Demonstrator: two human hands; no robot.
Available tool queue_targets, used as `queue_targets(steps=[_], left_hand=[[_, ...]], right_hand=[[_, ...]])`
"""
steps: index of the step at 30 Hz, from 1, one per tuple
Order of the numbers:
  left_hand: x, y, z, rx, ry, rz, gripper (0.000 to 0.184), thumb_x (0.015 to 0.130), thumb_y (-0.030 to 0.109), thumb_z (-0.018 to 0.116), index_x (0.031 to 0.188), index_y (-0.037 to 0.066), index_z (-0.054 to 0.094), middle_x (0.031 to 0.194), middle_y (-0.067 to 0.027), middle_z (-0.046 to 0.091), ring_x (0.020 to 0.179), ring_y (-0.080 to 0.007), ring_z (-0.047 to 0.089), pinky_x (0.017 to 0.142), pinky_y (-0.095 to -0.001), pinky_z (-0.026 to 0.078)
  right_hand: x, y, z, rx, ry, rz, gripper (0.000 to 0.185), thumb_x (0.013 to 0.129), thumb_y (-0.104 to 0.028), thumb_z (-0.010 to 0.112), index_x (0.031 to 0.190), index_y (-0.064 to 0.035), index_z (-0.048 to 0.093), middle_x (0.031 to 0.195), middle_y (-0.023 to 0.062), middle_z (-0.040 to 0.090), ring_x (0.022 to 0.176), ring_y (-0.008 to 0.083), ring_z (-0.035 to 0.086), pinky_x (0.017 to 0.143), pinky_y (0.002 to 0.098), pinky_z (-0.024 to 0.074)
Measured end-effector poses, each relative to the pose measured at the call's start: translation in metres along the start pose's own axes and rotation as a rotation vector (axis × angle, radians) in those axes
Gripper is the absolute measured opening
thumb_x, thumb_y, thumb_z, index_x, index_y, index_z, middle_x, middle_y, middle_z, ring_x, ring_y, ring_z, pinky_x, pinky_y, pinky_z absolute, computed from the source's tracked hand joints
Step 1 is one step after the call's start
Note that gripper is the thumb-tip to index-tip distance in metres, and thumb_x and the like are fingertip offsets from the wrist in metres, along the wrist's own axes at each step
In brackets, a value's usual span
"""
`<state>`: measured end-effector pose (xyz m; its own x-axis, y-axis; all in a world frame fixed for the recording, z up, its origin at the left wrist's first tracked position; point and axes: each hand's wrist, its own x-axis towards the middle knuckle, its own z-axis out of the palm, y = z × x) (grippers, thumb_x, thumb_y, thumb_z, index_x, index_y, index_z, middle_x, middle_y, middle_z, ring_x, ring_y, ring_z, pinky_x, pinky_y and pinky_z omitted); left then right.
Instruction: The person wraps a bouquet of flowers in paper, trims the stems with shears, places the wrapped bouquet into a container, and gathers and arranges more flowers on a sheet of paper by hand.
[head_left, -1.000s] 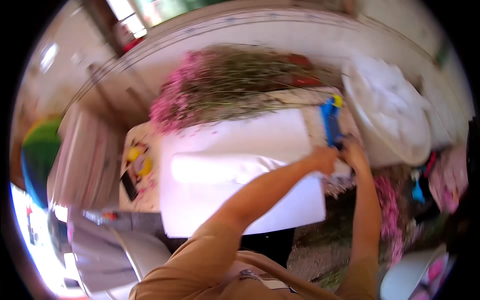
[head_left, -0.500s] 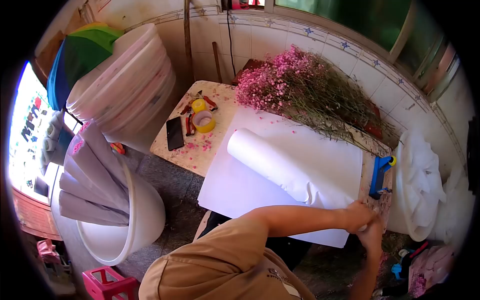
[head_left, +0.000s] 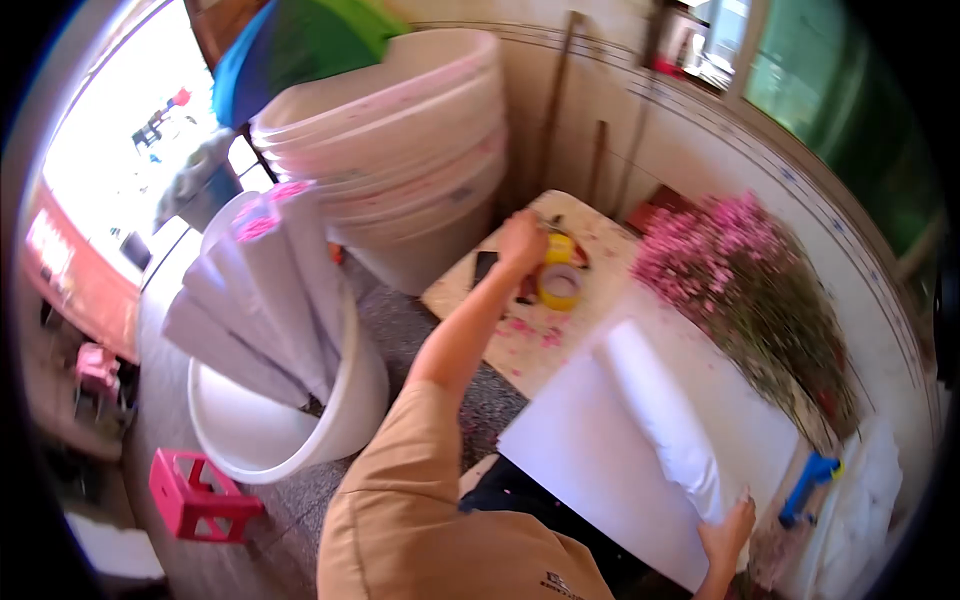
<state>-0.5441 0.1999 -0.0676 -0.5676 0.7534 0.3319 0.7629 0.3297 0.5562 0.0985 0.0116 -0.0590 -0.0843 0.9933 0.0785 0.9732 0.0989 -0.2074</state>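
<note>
My left hand (head_left: pixel 524 240) is over the far left of the wooden table, against a pair of red-handled pruning shears beside two rolls of yellow tape (head_left: pixel 559 287). Motion blur hides what its fingers do. A black phone (head_left: pixel 486 266) is partly covered by my forearm. My right hand (head_left: pixel 728 530) is closed around the narrow near end of a rolled white paper bundle (head_left: pixel 665 420). That bundle lies slanted on flat white paper sheets (head_left: pixel 570 430). Whatever may be inside the roll is hidden.
Pink small-flowered stems (head_left: pixel 745 280) lie along the wall side. A blue tape dispenser (head_left: pixel 806 488) sits at the table's right end. To the left stand a white tub (head_left: pixel 365 400) with wrapped bundles, stacked tubs (head_left: pixel 400 130) and a pink stool (head_left: pixel 205 500).
My left hand has left the bundle's near end and reached to the shears and tape. My right hand still holds that end. The view has swung left.
</note>
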Motion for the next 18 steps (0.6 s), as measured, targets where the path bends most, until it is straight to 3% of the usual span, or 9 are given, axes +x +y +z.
queue_targets(steps=[2,3,6,7,9,12,13,15,18], left_hand=[[0.005,-0.014,0.003,0.216,-0.188,-0.136,0.044,0.093,0.033,0.061,0.124,0.001,0.064,0.131,-0.0201,0.063,0.122,-0.0380,0.061,0.097,-0.0504,0.053],[0.004,-0.024,0.015,0.222,-0.154,-0.143,0.043,0.094,0.033,0.061,0.124,0.001,0.065,0.133,-0.0202,0.062,0.125,-0.0350,0.060,0.096,-0.0509,0.052],[0.010,-0.052,0.051,0.241,-0.174,-0.076,0.031,0.093,0.030,0.064,0.110,0.004,0.070,0.107,-0.0165,0.075,0.101,-0.0341,0.073,0.089,-0.0487,0.056],[0.009,-0.051,0.053,0.241,-0.165,-0.077,0.027,0.093,0.026,0.063,0.108,0.004,0.070,0.105,-0.0156,0.076,0.099,-0.0342,0.073,0.088,-0.0476,0.056],[0.013,-0.049,0.053,0.240,-0.150,-0.082,0.024,0.093,0.022,0.062,0.107,0.004,0.070,0.104,-0.0148,0.076,0.098,-0.0342,0.074,0.087,-0.0465,0.056],[0.019,-0.041,0.041,0.204,-0.123,-0.043,0.026,0.094,0.016,0.056,0.114,0.007,0.070,0.110,-0.0142,0.075,0.098,-0.0326,0.074,0.085,-0.0461,0.055],[0.021,-0.036,0.031,0.138,-0.062,-0.075,0.023,0.093,0.014,0.056,0.110,0.007,0.069,0.107,-0.0145,0.075,0.097,-0.0334,0.073,0.083,-0.0470,0.055],[0.024,-0.035,0.028,0.060,0.120,-0.080,0.015,0.091,0.011,0.058,0.103,0.007,0.067,0.098,-0.0153,0.073,0.092,-0.0359,0.072,0.080,-0.0501,0.055],[0.032,-0.033,0.013,-0.053,0.469,0.117,0.007,0.097,0.014,0.058,0.095,0.009,0.063,0.087,-0.0158,0.068,0.080,-0.0374,0.070,0.068,-0.0512,0.054]], right_hand=[[0.006,0.015,0.013,0.063,0.059,-0.132,0.102,0.056,-0.012,0.082,0.148,-0.0006,0.040,0.127,0.0257,0.055,0.121,0.0478,0.051,0.106,0.0522,0.0400],[0.010,0.015,0.011,0.104,0.013,-0.148,0.100,0.056,-0.012,0.081,0.147,-0.0007,0.041,0.127,0.0259,0.055,0.120,0.0482,0.052,0.105,0.0528,0.0406],[0.022,0.009,0.013,0.137,-0.048,-0.200,0.099,0.058,-0.013,0.080,0.148,-0.0004,0.041,0.128,0.0265,0.056,0.121,0.0485,0.052,0.105,0.0529,0.0413],[0.025,0.003,0.007,0.139,-0.052,-0.213,0.099,0.058,-0.013,0.080,0.148,-0.0004,0.041,0.128,0.0265,0.056,0.121,0.0485,0.052,0.105,0.0529,0.0413],[0.030,-0.009,-0.006,-0.005,-0.158,-0.182,0.088,0.074,-0.033,0.077,0.150,-0.0037,0.045,0.142,0.0298,0.054,0.134,0.0466,0.049,0.114,0.0493,0.0389],[0.030,0.001,-0.002,0.002,-0.149,-0.205,0.095,0.070,-0.032,0.080,0.153,-0.0070,0.041,0.142,0.0294,0.053,0.133,0.0474,0.049,0.112,0.0505,0.0409],[0.033,0.003,0.004,0.001,-0.147,-0.203,0.095,0.070,-0.032,0.080,0.153,-0.0070,0.041,0.142,0.0294,0.053,0.133,0.0474,0.049,0.112,0.0505,0.0409],[0.024,0.014,0.025,0.087,0.006,-0.195,0.106,0.056,-0.016,0.085,0.150,0.0000,0.039,0.130,0.0268,0.056,0.121,0.0482,0.052,0.105,0.0529,0.0416],[0.021,-0.021,-0.012,0.174,-0.129,-0.181,0.123,0.046,-0.022,0.097,0.152,-0.0009,0.037,0.134,0.0265,0.056,0.124,0.0473,0.053,0.106,0.0526,0.0427]])
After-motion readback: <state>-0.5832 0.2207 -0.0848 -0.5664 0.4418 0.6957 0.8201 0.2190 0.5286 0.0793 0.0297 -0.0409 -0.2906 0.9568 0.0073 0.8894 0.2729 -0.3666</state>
